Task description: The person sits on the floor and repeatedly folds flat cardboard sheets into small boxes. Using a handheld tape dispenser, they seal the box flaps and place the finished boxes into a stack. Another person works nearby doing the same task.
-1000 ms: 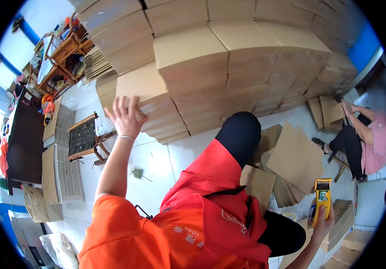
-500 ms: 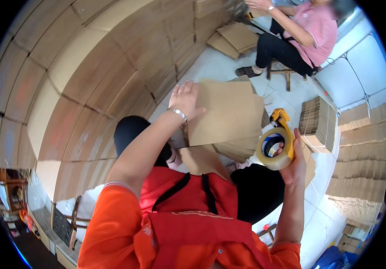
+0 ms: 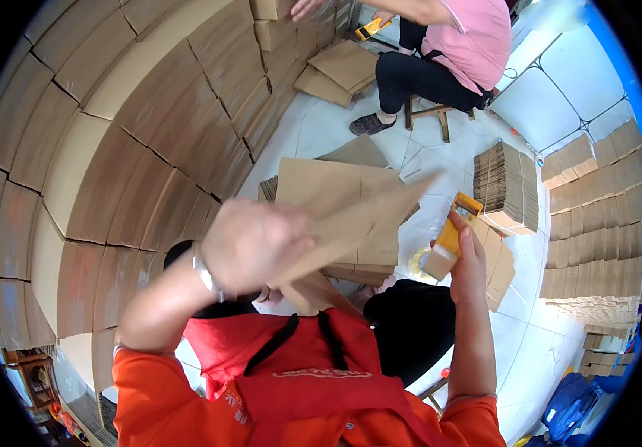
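One flat carton [image 3: 362, 232] tilts above the pile [image 3: 321, 180], seemingly gripped by the left hand [image 3: 257, 242], which half a second ago lay open on top; a single piece now appears separated for handling. Blur hides the exact hold. The right hand [image 3: 468, 257] clasps a yellow tape dispenser [image 3: 449, 240]. Boxes [image 3: 153, 153] wall the left; a black-clad knee [image 3: 414, 316] crowds the pile.

Blurred left hand [image 3: 257, 244] curled left of centre, left forearm [image 3: 163, 304] slanting up from lower left; right hand [image 3: 467, 249] clasped right of centre, right forearm [image 3: 473, 343] nearly upright.
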`<state>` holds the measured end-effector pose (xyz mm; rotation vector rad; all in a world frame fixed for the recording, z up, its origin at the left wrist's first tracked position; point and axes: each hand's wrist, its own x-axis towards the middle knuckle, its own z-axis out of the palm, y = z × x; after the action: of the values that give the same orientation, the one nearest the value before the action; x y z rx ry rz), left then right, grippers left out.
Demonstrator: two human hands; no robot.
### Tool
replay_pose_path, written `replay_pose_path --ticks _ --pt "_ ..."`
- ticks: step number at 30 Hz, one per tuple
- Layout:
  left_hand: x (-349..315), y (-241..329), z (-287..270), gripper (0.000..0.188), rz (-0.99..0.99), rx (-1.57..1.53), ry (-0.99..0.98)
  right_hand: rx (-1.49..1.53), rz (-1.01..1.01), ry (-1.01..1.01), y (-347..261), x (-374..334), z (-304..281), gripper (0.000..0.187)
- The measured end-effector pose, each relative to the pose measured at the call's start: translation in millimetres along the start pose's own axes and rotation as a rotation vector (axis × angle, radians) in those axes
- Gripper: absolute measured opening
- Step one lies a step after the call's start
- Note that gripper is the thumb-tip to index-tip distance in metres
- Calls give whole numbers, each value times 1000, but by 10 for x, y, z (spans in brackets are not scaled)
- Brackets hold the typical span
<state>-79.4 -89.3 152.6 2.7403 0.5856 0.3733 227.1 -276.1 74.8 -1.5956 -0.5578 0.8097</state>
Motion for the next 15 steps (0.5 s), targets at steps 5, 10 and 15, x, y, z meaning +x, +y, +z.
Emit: replay_pose_path --ticks 5,10,15 --pt "-2 329 129 18 174 150 19 29 -20 -13 -311 196 501 74" --pt "41 21 278 33 -82 -251 -278 -7 114 -82 -29 481 490 69" --pt "58 -299 428 63 -350 -976 -561 -22 71 -122 -141 462 529 62"
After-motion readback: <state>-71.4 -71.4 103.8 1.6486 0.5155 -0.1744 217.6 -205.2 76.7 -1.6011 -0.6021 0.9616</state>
